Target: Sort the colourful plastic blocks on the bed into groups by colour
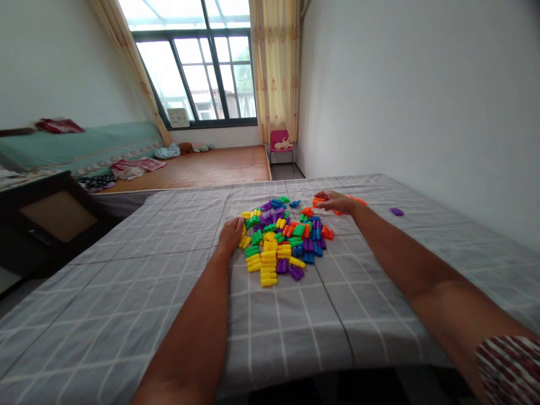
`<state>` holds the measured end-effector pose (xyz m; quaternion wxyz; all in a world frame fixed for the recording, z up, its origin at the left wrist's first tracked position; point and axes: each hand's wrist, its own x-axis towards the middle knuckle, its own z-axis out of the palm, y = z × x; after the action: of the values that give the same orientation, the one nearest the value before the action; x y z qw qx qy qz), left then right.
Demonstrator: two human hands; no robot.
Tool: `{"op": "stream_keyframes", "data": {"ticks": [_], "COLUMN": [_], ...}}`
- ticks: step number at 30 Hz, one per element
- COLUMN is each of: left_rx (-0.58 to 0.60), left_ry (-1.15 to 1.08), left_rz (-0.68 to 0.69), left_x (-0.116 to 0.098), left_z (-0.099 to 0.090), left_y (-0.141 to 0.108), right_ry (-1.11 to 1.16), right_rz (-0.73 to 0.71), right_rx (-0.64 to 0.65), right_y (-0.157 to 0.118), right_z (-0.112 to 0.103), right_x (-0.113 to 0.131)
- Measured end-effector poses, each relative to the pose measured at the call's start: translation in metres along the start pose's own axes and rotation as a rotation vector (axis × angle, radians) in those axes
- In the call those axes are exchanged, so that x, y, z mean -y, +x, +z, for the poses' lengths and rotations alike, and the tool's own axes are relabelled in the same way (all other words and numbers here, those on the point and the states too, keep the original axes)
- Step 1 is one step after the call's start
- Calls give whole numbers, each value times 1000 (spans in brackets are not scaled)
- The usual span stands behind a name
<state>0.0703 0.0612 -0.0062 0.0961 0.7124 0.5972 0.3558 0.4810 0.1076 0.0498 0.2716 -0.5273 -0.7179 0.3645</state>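
Note:
A pile of small plastic blocks in yellow, green, purple, blue and orange lies on a grey checked cloth. My left hand (232, 232) rests at the pile's left edge, fingers curled beside yellow blocks (244, 242); whether it grips one is hidden. At the pile's back right, my right hand (333, 202) has thumb and fingers closed on an orange block (318, 201). More orange blocks (358, 199) lie behind and beside that hand. Yellow blocks (269, 277) form the pile's near edge, with purple blocks (296, 272) to their right.
The grey checked cloth (169, 292) covers the surface under both arms. One purple block (396, 211) lies apart at the right. Beyond are a wooden bed platform (211, 166), a pink chair (279, 138) and a dark cabinet (59, 216) at the left.

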Motion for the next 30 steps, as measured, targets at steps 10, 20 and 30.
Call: {"op": "stream_keyframes", "data": {"ticks": [10,20,30], "left_rx": [20,31,61], "left_ry": [15,1,10], "left_rz": [6,-25,-37], "left_x": [2,2,-6], "left_z": [-1,-4,-12], "left_y": [1,1,-1], "right_ry": [-116,-492,-474], "right_rz": [38,-5,-99], "right_rx": [323,62,-292], "right_y": [-19,-10,-14], "right_z": [-34,-8,-39], "right_x": [-11,-30,-33]}}
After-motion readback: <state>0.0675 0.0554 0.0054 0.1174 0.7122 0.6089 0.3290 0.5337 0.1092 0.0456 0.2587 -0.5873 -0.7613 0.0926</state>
